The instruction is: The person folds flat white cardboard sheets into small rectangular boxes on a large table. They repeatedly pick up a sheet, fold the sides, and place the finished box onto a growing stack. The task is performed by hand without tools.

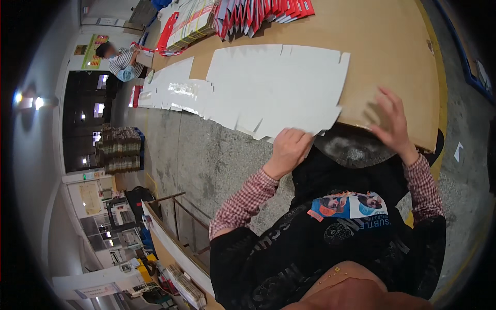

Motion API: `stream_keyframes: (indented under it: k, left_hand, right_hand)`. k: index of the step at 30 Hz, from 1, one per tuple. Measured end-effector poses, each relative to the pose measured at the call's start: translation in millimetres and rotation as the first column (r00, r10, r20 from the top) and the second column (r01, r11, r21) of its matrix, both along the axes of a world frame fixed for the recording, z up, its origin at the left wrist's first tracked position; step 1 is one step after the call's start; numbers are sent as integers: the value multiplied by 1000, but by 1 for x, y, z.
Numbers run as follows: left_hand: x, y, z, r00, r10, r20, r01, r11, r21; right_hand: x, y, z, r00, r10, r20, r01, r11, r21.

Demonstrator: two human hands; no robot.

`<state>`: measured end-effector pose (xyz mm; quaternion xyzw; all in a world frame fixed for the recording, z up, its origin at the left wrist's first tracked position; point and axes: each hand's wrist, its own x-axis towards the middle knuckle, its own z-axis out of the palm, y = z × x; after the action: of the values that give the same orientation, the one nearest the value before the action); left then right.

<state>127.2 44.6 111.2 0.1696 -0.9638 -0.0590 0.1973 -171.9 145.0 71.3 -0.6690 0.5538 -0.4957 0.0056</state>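
Observation:
A large white die-cut cardboard sheet (274,85) lies flat on the brown table, with notches and tabs along its edges. My left hand (290,150) is closed at the sheet's near edge, its fingers curled over the cardboard; the fingertips are hidden. To the right of the sheet, my right hand (393,123) is raised above the tabletop with fingers apart, holding nothing and slightly blurred. Farther left lies another white cardboard piece (178,90) with a glossy surface, adjoining the large sheet.
Red-and-white folded pieces (263,15) stand in a row at the table's (403,46) far side, beside a strapped stack of flat cardboard (194,23). A person in a striped top (124,61) works at the far left. Stacked bundles (120,150) stand on the floor beyond.

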Motion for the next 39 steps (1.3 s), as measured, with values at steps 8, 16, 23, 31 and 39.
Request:
stream_keyframes:
  k: [8, 16, 23, 31, 39]
  left_hand:
    - [-136, 56, -6, 971, -236, -41, 234, 971, -44]
    - [-177, 47, -116, 996, -73, -51, 88, 719, 689]
    - [-185, 78, -111, 973, -220, 71, 218, 975, 38]
    - [-137, 1, -93, 962, 130, 240, -268, 618, 739]
    - [-174, 73, -115, 936, -251, 247, 265, 964, -24]
  right_hand:
    - [-79, 135, -13, 954, -185, -234, 256, 913, 319]
    - [-138, 195, -43, 754, -578, 311, 202, 655, 728]
    - [-86, 128, -48, 884, -352, -307, 453, 807, 380]
    - [-80, 130, -63, 911, -96, -401, 331, 751, 572]
    - [-74, 150, -33, 821, -469, -325, 567, 741, 361]
